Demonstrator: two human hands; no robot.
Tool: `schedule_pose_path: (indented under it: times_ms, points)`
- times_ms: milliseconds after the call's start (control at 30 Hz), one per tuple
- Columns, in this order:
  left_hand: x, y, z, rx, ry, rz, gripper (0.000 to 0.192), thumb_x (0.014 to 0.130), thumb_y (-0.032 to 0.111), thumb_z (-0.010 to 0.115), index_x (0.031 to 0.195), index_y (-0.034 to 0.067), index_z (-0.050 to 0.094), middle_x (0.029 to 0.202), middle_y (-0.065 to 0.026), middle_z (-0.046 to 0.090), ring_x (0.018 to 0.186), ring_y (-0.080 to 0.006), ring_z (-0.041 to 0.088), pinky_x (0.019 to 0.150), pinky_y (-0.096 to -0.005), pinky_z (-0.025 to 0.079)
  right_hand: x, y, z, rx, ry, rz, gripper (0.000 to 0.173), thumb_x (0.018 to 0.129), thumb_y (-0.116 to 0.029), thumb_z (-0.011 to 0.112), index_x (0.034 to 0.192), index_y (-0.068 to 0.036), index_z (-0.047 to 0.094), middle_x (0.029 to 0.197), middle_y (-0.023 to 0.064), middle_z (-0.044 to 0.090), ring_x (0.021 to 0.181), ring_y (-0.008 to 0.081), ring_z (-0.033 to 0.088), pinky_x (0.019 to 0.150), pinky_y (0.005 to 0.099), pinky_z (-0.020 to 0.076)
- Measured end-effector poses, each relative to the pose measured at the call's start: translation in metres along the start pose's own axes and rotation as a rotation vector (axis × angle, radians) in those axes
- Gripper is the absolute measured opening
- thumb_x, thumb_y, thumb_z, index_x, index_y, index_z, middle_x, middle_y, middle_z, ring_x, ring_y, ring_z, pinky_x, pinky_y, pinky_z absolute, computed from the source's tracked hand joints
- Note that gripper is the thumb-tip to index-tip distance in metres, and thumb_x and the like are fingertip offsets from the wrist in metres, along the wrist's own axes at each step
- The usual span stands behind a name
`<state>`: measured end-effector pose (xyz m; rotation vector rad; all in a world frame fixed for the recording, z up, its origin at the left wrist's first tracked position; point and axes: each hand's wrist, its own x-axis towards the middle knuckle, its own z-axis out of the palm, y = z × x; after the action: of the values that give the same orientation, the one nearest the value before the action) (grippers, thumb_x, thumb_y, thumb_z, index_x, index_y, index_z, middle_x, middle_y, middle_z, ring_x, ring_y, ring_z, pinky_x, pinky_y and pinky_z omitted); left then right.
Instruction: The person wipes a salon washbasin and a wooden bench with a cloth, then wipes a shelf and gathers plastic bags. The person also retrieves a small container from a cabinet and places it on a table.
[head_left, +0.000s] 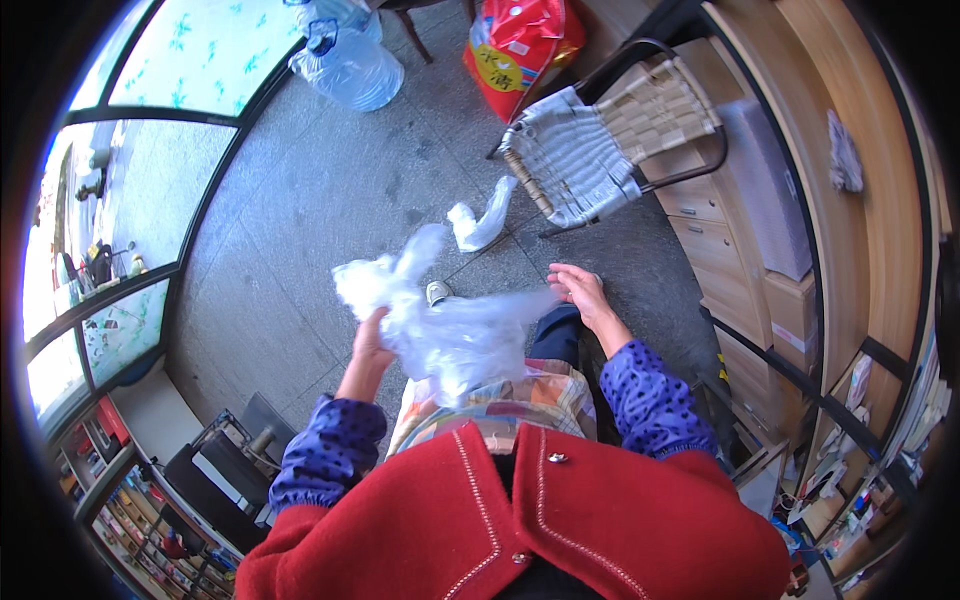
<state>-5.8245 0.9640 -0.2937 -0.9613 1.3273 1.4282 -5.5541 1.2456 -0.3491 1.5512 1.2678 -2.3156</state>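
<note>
My left hand (373, 337) grips a bundle of thin white plastic bags (457, 330), crumpled and blurred, spread in front of my lap. One stretched corner of the plastic reaches across to the right and tapers off beside my right hand (581, 294). The fingers there are loosely extended; whether they pinch that corner is unclear from the blur. Beyond both hands, another crumpled white plastic bag (482, 217) lies on the grey tiled floor (300, 210). A patchwork-patterned cloth (555, 394) covers my lap under the bundle.
A low chair with a woven seat (577, 161) stands ahead to the right, by wooden drawers (701, 247). Further off are a red printed sack (517, 52) and large clear water bottles (349, 71). Framed glass panels (169, 195) line the left side; a black-topped machine (225, 472) sits lower left.
</note>
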Motion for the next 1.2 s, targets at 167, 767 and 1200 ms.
schedule_pose_path:
  times_ms: [167, 767, 1200]
  points:
    - [0.022, 0.05, -0.083, -0.222, 0.028, 0.107, 0.047, 0.084, 0.012, 0.057, 0.129, 0.006, 0.044, 0.119, -0.0125, 0.057, 0.108, -0.0306, 0.056, 0.093, -0.0474, 0.045, 0.113, 0.055, 0.04, -0.314, 0.111, 0.057, 0.036, 0.093, -0.024, 0.051, 0.127, -0.015, 0.054, 0.093, 0.0007, 0.061, 0.066, 0.0056, 0.051, 0.058, 0.0204, 0.0432]
    - [0.102, -0.018, -0.122, -0.027, 0.019, 0.216, 0.045, 0.086, 0.02, 0.063, 0.125, 0.003, 0.047, 0.114, -0.0085, 0.058, 0.102, -0.0216, 0.059, 0.086, -0.0375, 0.05, 0.407, 0.204, 0.124, -1.003, 0.004, -0.006, 0.052, 0.078, -0.017, 0.061, 0.127, -0.013, 0.044, 0.113, 0.024, 0.058, 0.107, 0.0381, 0.055, 0.09, 0.0436, 0.0439]
    - [0.029, 0.012, -0.035, 0.275, -0.352, 0.201, 0.038, 0.083, 0.011, 0.055, 0.119, 0.0, 0.049, 0.109, -0.0108, 0.059, 0.097, -0.0238, 0.06, 0.081, -0.037, 0.051, 0.085, 0.072, 0.028, -0.936, 0.535, -0.728, 0.013, 0.061, -0.007, 0.066, 0.069, -0.006, 0.056, 0.086, 0.0075, 0.058, 0.086, 0.0285, 0.056, 0.07, 0.04, 0.0462]
